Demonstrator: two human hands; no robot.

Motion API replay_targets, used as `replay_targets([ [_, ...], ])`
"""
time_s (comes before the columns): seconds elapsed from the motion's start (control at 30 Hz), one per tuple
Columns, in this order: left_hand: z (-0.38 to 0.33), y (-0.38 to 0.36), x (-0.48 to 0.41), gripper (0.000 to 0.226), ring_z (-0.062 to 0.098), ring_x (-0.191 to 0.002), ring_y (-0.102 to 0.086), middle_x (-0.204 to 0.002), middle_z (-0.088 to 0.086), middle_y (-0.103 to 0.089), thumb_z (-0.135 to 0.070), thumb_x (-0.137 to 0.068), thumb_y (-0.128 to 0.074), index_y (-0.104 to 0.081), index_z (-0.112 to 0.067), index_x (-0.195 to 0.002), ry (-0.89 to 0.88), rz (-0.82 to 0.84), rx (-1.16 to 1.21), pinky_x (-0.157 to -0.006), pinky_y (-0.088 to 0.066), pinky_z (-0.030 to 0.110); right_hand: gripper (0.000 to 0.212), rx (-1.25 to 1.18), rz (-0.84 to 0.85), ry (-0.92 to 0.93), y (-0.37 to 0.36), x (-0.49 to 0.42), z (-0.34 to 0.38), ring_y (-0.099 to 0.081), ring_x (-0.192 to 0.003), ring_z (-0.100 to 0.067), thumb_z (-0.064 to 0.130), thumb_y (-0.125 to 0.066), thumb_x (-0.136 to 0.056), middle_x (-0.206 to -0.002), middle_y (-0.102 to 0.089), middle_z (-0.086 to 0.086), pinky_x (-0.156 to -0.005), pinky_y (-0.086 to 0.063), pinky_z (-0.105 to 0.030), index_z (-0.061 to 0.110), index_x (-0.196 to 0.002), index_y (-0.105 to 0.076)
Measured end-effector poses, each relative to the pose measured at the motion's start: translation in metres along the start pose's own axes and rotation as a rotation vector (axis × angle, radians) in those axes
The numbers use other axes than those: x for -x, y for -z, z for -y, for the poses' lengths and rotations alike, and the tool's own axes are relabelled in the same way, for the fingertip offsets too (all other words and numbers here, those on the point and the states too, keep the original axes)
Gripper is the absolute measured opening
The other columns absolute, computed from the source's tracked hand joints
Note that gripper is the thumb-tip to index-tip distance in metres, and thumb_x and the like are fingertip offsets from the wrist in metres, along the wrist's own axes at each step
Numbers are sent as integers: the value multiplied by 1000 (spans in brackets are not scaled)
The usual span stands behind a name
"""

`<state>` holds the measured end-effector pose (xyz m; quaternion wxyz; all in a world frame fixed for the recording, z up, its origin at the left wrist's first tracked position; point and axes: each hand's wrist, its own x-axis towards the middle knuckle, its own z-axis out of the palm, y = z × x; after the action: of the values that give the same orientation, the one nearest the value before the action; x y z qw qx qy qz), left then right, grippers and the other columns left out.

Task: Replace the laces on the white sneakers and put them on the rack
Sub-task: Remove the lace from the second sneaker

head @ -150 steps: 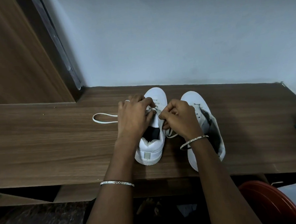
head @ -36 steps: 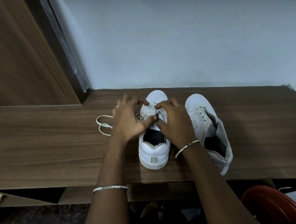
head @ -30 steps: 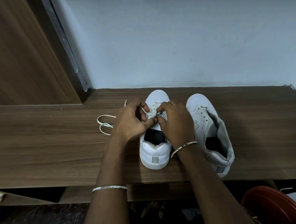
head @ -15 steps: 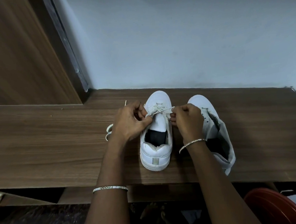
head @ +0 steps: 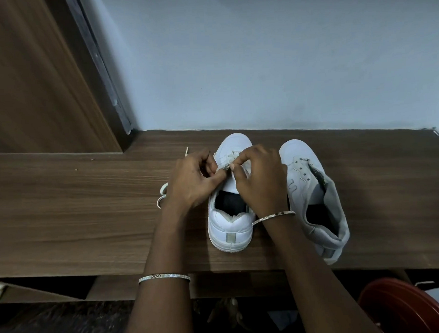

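Observation:
Two white sneakers stand side by side on the wooden shelf top (head: 76, 212), toes toward the wall. Over the left sneaker (head: 231, 226) both hands work at its eyelets. My left hand (head: 191, 183) pinches the white lace (head: 162, 194) at the shoe's left edge, and slack lace loops on the wood to its left. My right hand (head: 259, 179) pinches the lace end over the tongue, fingertips close to the left thumb. The right sneaker (head: 313, 187) has bare eyelets and its tongue flopped open.
A pale wall rises just behind the shelf, and a wooden panel (head: 30, 74) stands at the left. A red tub (head: 404, 309) sits below at the lower right. Dark open shelf space lies under the front edge.
My right hand has moved back left from beside the shoe to over the tongue, meeting the left hand at the eyelets. The stretched lace across the shoe has gone slack.

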<state>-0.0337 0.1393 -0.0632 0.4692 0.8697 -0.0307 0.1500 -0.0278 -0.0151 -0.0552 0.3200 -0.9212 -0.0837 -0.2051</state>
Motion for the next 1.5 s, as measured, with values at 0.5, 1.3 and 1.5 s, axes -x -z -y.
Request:
replay_targets([
  [0.5,3,-5,-1,27,3,-49,-49,-53,-18,-56,-23,-76,-77,-53,-21,-63,62,-10,19,-55,-39,27,21,-199,-253,-234,23,-11,-14,-56,-106,-25,22,-66,-78,-106,-63,0,-83,-43,-35,23,-99,-68],
  [1.3,2,-1,-2,24,11,-57,-61,-56,-11,-60,-35,-69,-75,-58,-20,-61,97,17,75,-59,-49,33,11,-155,-485,-359,30,-17,-35,-60,-99,-36,13,-58,-90,-100,-67,-15,-83,-37,-32,7,-90,-68],
  [1.5,3,0,-2,28,-2,-51,-57,-54,-7,-61,-23,-77,-85,-63,-18,-60,139,15,86,-57,-47,27,15,-9,-266,-152,27,-14,-13,-59,-103,-33,26,-62,-78,-98,-67,-1,-87,-44,-45,23,-90,-70],
])
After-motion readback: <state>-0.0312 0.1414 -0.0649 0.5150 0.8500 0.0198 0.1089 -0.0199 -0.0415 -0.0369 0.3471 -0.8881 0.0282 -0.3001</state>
